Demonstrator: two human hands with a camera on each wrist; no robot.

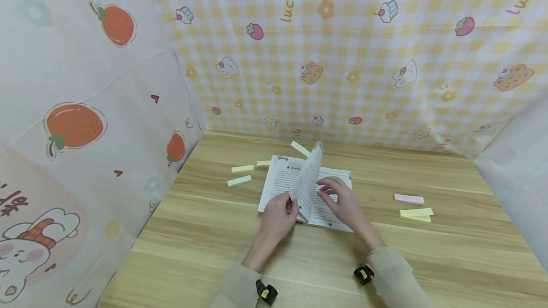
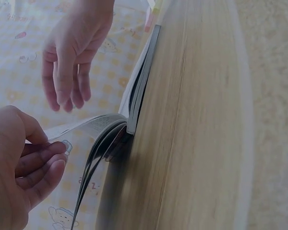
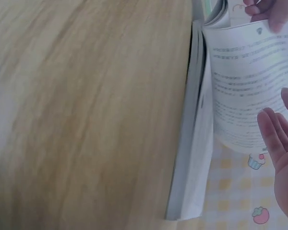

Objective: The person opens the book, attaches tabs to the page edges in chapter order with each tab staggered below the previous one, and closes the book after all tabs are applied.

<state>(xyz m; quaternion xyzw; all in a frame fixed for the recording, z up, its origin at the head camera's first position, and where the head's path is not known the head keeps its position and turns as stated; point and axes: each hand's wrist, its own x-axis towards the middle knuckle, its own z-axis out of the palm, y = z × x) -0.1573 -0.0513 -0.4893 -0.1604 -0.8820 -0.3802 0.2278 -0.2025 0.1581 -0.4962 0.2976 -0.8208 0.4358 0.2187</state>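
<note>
An open book point(image 1: 278, 177) lies on the wooden table, with printed text on its pages. Between thumb and fingers, my left hand point(image 1: 278, 216) pinches the lower corner of a raised page point(image 1: 309, 182), which stands up from the spine. In the left wrist view, that left hand point(image 2: 21, 167) holds the thin sheet's edge. My right hand point(image 1: 340, 199) hovers over the book's right side, fingers loosely bent, holding nothing. The right wrist view has the right hand point(image 3: 283, 148) close beside the raised page point(image 3: 252, 81); whether they touch, I cannot tell.
Left of the book lie a yellow strip point(image 1: 242, 168) and a green strip point(image 1: 239, 181). Another yellow strip point(image 1: 264, 163) meets its left edge, and one point(image 1: 300, 148) shows at its top. Pink point(image 1: 408, 198) and yellow strips point(image 1: 416, 212) lie to the right. Patterned cloth point(image 1: 274, 61) hangs behind.
</note>
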